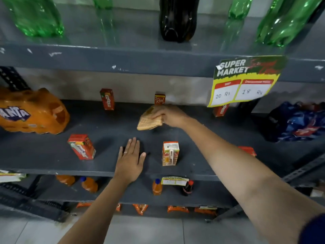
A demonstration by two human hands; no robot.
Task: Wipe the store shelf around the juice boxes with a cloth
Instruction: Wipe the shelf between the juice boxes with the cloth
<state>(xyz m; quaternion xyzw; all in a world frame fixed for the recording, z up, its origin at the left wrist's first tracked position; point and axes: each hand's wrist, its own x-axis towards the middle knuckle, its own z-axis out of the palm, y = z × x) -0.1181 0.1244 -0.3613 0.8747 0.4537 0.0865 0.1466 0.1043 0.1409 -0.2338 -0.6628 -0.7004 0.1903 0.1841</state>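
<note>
Cloth looking soft and floppy, bunching in right hand pinching its edge near juice boxes, left hand spreading flat on shelf.

Dim, even indoor lighting; source not identifiable. Soft dark shadows on the grey shelf beside the left hand and the tilted juice box. Bright glints on the green bottles. Overall softness; strong wide-angle bending at edges. Price sign partly smeared.
</note>
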